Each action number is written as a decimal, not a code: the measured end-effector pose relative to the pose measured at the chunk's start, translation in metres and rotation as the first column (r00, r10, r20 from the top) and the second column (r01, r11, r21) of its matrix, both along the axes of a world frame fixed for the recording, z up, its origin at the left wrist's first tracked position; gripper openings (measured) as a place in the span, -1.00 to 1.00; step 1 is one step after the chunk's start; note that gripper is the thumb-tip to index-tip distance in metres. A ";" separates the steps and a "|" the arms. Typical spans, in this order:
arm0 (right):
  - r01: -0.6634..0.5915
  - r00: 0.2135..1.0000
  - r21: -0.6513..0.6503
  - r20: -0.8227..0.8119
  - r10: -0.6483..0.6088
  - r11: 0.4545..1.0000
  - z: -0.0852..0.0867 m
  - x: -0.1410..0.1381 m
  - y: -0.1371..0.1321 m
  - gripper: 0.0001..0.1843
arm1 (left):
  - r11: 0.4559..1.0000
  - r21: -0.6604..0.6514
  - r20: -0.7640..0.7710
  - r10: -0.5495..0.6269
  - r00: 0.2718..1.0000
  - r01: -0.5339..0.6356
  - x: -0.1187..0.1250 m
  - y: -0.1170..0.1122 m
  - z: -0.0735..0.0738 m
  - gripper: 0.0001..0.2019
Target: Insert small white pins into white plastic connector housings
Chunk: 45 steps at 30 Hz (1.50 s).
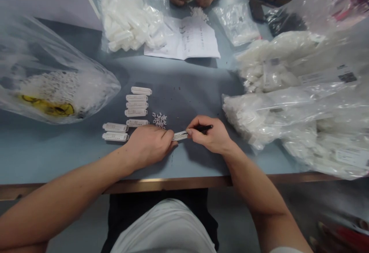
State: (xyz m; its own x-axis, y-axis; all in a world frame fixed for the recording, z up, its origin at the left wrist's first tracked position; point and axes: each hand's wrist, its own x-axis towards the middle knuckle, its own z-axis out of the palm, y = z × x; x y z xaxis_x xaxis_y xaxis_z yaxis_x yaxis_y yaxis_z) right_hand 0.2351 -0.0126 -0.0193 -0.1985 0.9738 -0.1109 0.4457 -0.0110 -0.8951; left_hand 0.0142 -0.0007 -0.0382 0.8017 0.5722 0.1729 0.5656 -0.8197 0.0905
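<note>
Pen point(205, 128) tip hidden, strip point(180, 135) markings too small

Your shirt point(163, 230) is a pale, whitish grey and fills the bottom of your view, with a short sleeve point(285, 250) of the same pale cloth just showing beside your right arm. Dark trousers point(118, 222) show on either side of the shirt. Your forearms point(57, 191) and hands point(147, 145) are bare.
</note>
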 end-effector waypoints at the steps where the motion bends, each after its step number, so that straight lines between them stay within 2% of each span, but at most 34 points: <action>1: -0.002 1.000 0.002 0.002 0.002 1.000 0.000 0.000 0.000 -0.93 | 1.000 0.007 -0.002 -0.003 1.000 0.003 0.000 0.000 0.000 -0.67; 16: -0.001 1.000 -0.008 0.020 0.002 1.000 -0.001 -0.001 -0.002 -0.93 | 0.998 0.062 0.023 -0.026 0.999 0.024 0.000 0.000 -0.001 -0.67; 25: -0.008 0.999 0.011 0.037 0.008 1.000 -0.002 -0.002 -0.003 -0.93 | 0.999 0.029 0.036 -0.026 0.999 0.025 0.001 0.000 -0.002 -0.67; 40: -0.117 0.985 0.129 0.143 0.099 0.985 0.000 -0.009 -0.006 -0.91 | 0.997 0.062 0.017 -0.036 0.999 0.035 0.002 0.000 0.000 -0.67; 45: -0.125 0.988 0.118 0.105 0.113 0.985 0.001 -0.005 -0.005 -0.91 | 0.997 0.062 0.015 -0.035 0.999 0.034 0.002 -0.001 -0.001 -0.68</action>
